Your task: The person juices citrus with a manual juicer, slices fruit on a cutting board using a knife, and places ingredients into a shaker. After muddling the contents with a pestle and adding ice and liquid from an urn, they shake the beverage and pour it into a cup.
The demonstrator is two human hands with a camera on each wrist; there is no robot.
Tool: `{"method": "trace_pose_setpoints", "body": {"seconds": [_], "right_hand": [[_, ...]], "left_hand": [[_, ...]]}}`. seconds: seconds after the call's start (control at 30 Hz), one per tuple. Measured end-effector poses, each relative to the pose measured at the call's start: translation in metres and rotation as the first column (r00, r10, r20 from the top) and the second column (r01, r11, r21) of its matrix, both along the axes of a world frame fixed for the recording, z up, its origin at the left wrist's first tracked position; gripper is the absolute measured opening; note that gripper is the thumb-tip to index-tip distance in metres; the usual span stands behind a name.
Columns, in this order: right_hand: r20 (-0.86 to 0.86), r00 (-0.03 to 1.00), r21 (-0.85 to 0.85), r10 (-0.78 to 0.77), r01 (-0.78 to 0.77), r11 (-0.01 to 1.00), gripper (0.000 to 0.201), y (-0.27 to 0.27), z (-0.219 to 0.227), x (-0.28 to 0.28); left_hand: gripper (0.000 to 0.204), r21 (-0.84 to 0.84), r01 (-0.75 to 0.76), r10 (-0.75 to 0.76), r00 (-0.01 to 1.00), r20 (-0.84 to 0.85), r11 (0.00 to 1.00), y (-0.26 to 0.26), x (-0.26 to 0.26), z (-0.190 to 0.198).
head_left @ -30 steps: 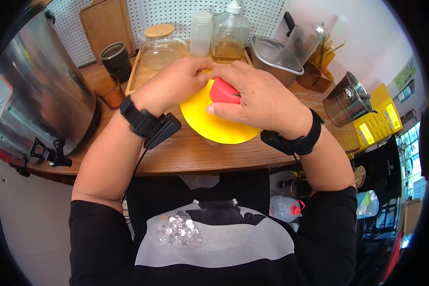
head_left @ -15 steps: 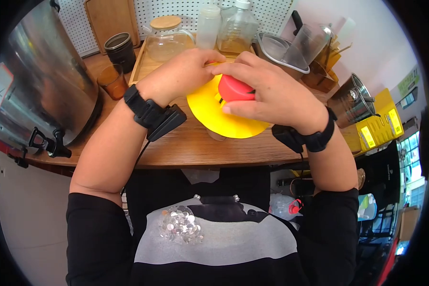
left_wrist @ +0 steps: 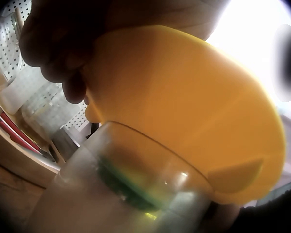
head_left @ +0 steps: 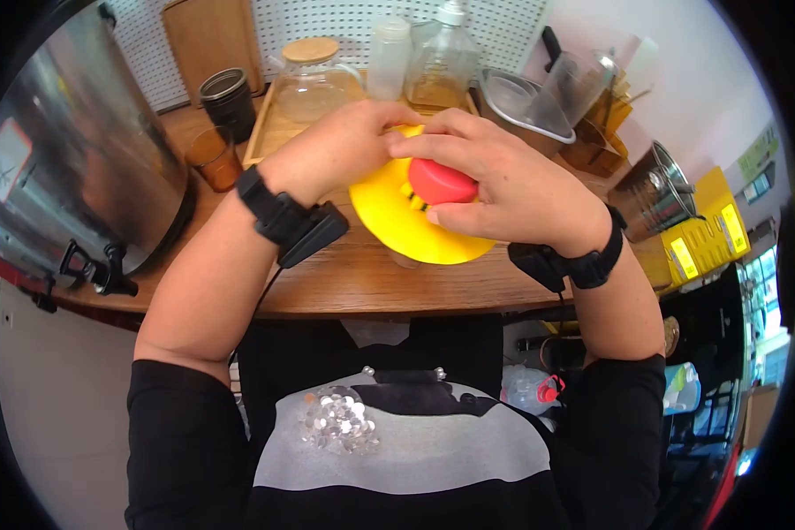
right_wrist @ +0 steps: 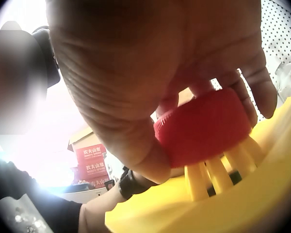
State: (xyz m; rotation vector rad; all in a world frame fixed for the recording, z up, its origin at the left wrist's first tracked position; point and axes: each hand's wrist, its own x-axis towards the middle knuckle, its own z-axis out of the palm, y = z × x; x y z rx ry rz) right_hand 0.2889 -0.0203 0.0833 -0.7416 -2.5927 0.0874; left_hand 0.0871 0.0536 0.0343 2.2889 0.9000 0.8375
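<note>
A wide yellow disc (head_left: 397, 231), shallow and cone-like, sits over the mouth of a clear cylinder (left_wrist: 72, 194) that shows a green band inside. From the disc's middle rise yellow ribs (right_wrist: 218, 177) topped by a ridged red cap (right_wrist: 203, 126). My right hand (head_left: 508, 181) holds the red cap (head_left: 442, 183) between thumb and fingers, its thumb low on the near side. At the disc's far left edge, my left hand (head_left: 344, 140) grips the rim, fingers bent there in the left wrist view. Both hands meet near the far side of the disc.
Behind the hands, a wooden tray (head_left: 258, 141) bears a glass teapot (head_left: 314, 88) and bottles. To the left stand an amber glass (head_left: 214, 159), a dark cup (head_left: 228, 102) and a large metal urn (head_left: 79, 150). A metal pitcher (head_left: 649, 194) stands right, beside a yellow box (head_left: 711, 221).
The hands and disc have shifted slightly right in the head view. More of the yellow ribs under the red cap now shows. Both hands keep their hold.
</note>
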Motion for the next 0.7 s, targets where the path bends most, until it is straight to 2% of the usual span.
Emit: {"method": "trace_pose_setpoints", "body": {"seconds": [0.03,0.07,0.1,0.13,0.2,0.27,0.37,0.43,0.47,0.53,0.6,0.67,0.7], "right_hand": [[-0.004,1.000,-0.003,0.029,-0.029,1.000,0.048,-0.002,0.001,-0.001],[0.040,0.997,-0.035,-0.070,0.072,0.997,0.049,-0.004,0.004,-0.002],[0.089,0.983,-0.062,-0.160,0.166,0.984,0.049,-0.006,0.005,-0.004],[0.088,0.990,-0.069,-0.111,0.117,0.991,0.049,-0.007,0.004,-0.008],[0.058,0.947,-0.079,-0.315,0.319,0.944,0.049,-0.010,0.001,-0.014],[0.034,0.961,-0.133,-0.275,0.277,0.952,0.049,-0.009,0.000,-0.012],[0.002,0.976,-0.214,-0.220,0.215,0.953,0.049,-0.007,0.008,-0.010],[-0.034,0.991,-0.256,-0.131,0.118,0.959,0.051,-0.004,0.009,-0.003],[-0.033,0.990,-0.266,-0.140,0.127,0.956,0.051,-0.003,0.009,-0.003],[-0.021,0.999,-0.238,-0.044,0.038,0.971,0.051,-0.006,0.009,-0.006],[0.064,0.989,-0.166,-0.135,0.144,0.976,0.049,-0.008,0.011,-0.009],[0.075,0.977,-0.039,-0.197,0.201,0.979,0.049,-0.001,0.002,-0.007],[0.053,0.974,0.015,-0.220,0.220,0.975,0.051,0.002,-0.002,-0.007]], "left_hand": [[0.029,-0.011,0.018,-0.018,1.000,0.020,1.000,0.003,-0.001,-0.002],[0.029,-0.014,-0.019,0.019,1.000,0.017,1.000,0.004,0.000,-0.003],[0.029,0.059,-0.015,0.015,1.000,-0.011,0.998,0.005,0.001,-0.004],[0.029,0.128,-0.012,0.017,0.999,-0.043,0.992,0.005,0.001,-0.005],[0.030,0.121,-0.028,0.034,0.998,-0.052,0.992,0.004,0.001,-0.004],[0.030,0.144,-0.021,0.022,1.000,-0.006,0.989,0.006,0.003,-0.008],[0.029,0.082,-0.086,0.092,0.993,-0.069,0.993,-0.006,0.001,0.003],[0.029,0.086,-0.086,0.092,0.993,-0.068,0.993,-0.002,0.001,0.001],[0.029,0.093,-0.074,0.081,0.995,-0.067,0.993,0.000,0.003,0.000],[0.029,0.111,-0.065,0.073,0.995,-0.069,0.992,0.007,0.006,-0.002],[0.028,0.110,-0.047,0.055,0.996,-0.070,0.993,0.008,0.007,-0.005],[0.027,0.229,-0.074,0.089,0.994,-0.056,0.970,0.009,0.007,-0.005],[0.027,0.210,-0.062,0.076,0.996,-0.057,0.976,0.014,0.009,-0.008]]}}
